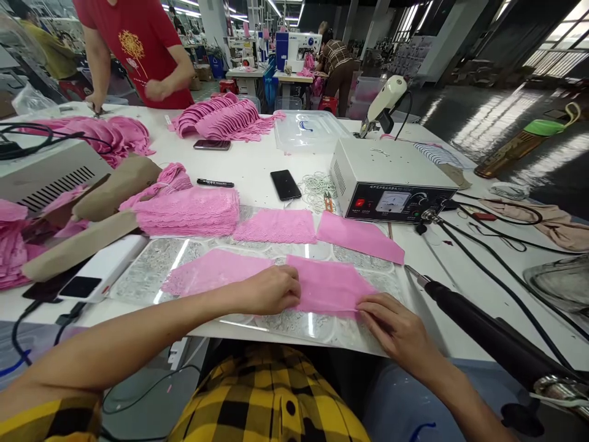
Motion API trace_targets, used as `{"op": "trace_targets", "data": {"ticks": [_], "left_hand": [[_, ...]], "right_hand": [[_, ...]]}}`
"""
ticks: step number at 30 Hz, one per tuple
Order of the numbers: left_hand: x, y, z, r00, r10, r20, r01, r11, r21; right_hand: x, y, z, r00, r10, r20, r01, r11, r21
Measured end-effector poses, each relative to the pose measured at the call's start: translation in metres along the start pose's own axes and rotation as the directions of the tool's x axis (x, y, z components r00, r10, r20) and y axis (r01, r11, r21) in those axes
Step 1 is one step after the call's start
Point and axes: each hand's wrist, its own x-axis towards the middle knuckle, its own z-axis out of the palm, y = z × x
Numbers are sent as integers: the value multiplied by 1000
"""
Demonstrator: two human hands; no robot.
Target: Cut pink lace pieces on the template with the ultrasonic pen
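Note:
Two pieces of pink lace fabric lie side by side on a scratched glass plate (151,270) at the table's near edge. My left hand (271,290) rests with fingers curled where the left lace piece (211,270) meets the right lace piece (329,285), pinching the fabric edge. My right hand (396,328) presses the right piece's near right corner with its fingers gripping the edge. Two more pink pieces (359,236) lie just beyond. A stack of pink lace (188,212) sits further left.
A grey control box (391,181) stands at right, with a black handheld tool (478,325) and cables beside it. A black phone (285,184), marker (215,183), white device (101,270) and pink piles (221,116) lie around. A person in red (138,49) stands at the far side.

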Motion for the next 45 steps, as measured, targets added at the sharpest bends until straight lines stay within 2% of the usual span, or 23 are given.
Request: {"op": "trace_targets", "data": {"ticks": [3,6,7,10,12,14,17,21,23,26,29,33,37,42,45], "left_hand": [[12,15,-2,1000,-9,-26,10,998,63],[36,37,2,998,13,-62,-8,996,87],[45,43,3,997,15,-75,-12,999,35],[70,51,4,987,-97,-126,65,969,-238],[78,45,-1,973,-169,-158,105,931,-350],[76,32,-9,951,-243,-192,134,881,-453],[52,9,-21,892,-393,-223,168,746,-644],[-9,-20,-27,757,-603,-251,155,539,-828],[-43,-31,-21,670,-691,-270,123,462,-878],[-88,-43,-3,549,-784,-288,73,389,-918],[-116,-50,17,500,-817,-287,45,356,-933],[-126,-55,34,500,-808,-313,42,384,-923],[-124,-57,37,505,-765,-400,94,509,-856],[-126,-56,34,487,-660,-573,284,739,-611],[-126,-56,33,510,-579,-636,394,815,-425]], "right_hand": [[8,1,1,998,-20,-60,17,999,-44],[22,0,3,994,-59,-97,51,995,-83],[27,-1,3,991,-80,-106,70,993,-93],[40,-4,3,978,-119,-172,93,984,-155],[44,-7,3,965,-114,-236,62,975,-214],[45,-10,4,956,-96,-278,24,968,-252],[45,-14,10,963,-87,-255,23,969,-246],[52,-21,31,976,-133,-175,106,982,-157],[60,-26,45,977,-164,-137,152,984,-97],[75,-35,65,986,-166,-32,166,986,-18],[91,-42,83,994,-74,84,72,997,24],[107,-52,95,963,91,254,-90,996,-17],[112,-66,97,908,158,388,-139,987,-76],[113,-75,101,852,220,476,-195,975,-101],[114,-74,101,841,223,493,-205,974,-92]]}}
